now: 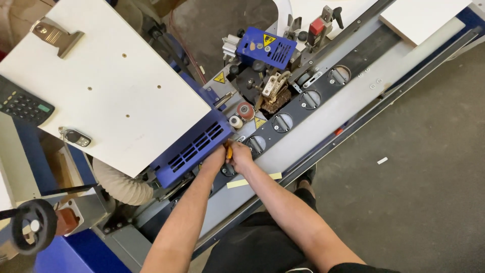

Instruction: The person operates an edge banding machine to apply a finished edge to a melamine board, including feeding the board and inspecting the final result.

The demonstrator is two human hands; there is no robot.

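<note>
While you lean over the machine, your left hand [214, 161] and right hand [240, 156] meet at the lower corner of the blue vented cover [194, 147], pressed close together with the fingers curled in. Between them shows a small orange-yellow tool [229, 151], its tip just visible; your right hand seems closed around it, though how your left hand grips I cannot tell, since its fingers are tucked under the cover's edge. Just beyond your knuckles runs the dark rail [298, 108] with its row of round slotted discs, the nearest one touching distance from your right hand. A pale strip of edging [252, 180] lies on the grey machine bed [323, 126] beside your right forearm. Above the cover sits a white panel [111, 86] carrying a key fob [77, 137], a metal clip [54, 34] and a calculator [22, 105]. A ribbed hose [121, 184] curves beneath it, near a black handwheel [33, 225].
</note>
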